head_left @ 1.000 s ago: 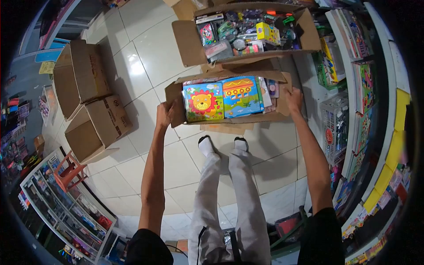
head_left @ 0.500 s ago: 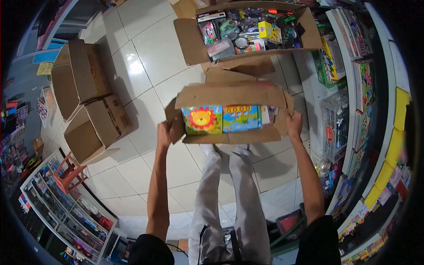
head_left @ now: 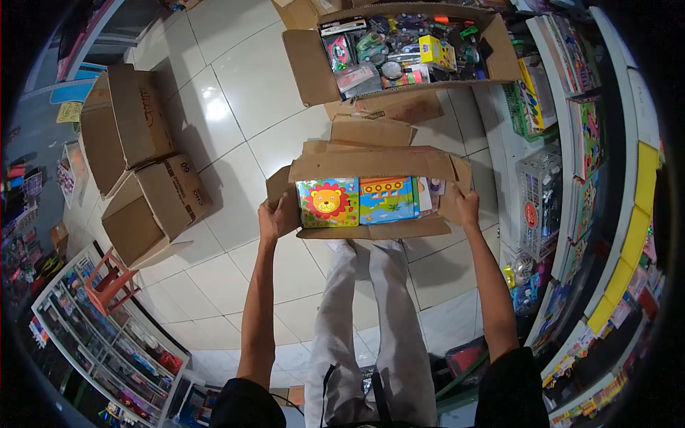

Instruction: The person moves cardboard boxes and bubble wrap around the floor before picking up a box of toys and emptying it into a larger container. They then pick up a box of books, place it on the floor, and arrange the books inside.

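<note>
An open cardboard box [head_left: 371, 167] is in front of my legs, its flaps folded outward. My left hand [head_left: 270, 220] is closed round the flap at its left end. At the opposite end my right hand [head_left: 467, 207] grips the right flap. Inside lie a picture book with a lion face [head_left: 328, 202] and, beside it, a blue picture book with a yellow boat-like drawing [head_left: 389, 200]. Some paler printed items [head_left: 431, 194] sit at the right of the box, partly in shadow.
Beyond it stands a larger carton [head_left: 308, 68] full of small toys and stationery. Two opened cartons [head_left: 146, 118] stand on the left, near a red plastic stool [head_left: 110, 282]. Shelves with books [head_left: 589, 135] and a wire basket [head_left: 536, 203] line the right. A glass display case [head_left: 107, 342] is lower left.
The held box has tipped a little and come slightly nearer to my legs, so the book covers show more fully. Both hands have kept their hold on its end flaps.
</note>
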Available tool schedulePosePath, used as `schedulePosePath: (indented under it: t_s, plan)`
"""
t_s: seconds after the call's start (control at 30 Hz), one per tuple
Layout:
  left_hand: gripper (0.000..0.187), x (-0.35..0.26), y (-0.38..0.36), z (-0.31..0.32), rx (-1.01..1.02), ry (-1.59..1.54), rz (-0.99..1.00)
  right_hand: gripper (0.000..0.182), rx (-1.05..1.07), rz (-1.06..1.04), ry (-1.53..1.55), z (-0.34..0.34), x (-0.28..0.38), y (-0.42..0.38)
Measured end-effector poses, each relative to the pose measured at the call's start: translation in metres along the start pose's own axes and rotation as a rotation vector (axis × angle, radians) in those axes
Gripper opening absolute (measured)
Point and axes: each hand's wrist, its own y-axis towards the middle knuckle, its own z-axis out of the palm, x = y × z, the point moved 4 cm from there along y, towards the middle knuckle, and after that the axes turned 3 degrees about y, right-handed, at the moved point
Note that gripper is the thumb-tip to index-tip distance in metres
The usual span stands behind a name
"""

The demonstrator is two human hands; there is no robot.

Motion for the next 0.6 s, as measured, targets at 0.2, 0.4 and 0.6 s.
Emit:
schedulePosePath:
  t_s: [0.2,0.4,0.6]
  plan:
    - [0.039,0.001,0.002,0.002,0.058,0.048,0.007,0.05,-0.032,0.031,-0.059,0.002,0.0,-0.01]
    - [0.042,-0.026,-0.006,0.008,-0.012,0.106,0.035,0.051,-0.018,0.11,-0.077,-0.007,0.016,-0.006]
    - [0.042,-0.049,0.0,0.013,-0.034,0.066,0.033,0.047,-0.126,-0.055,-0.147,-0.006,0.018,0.021]
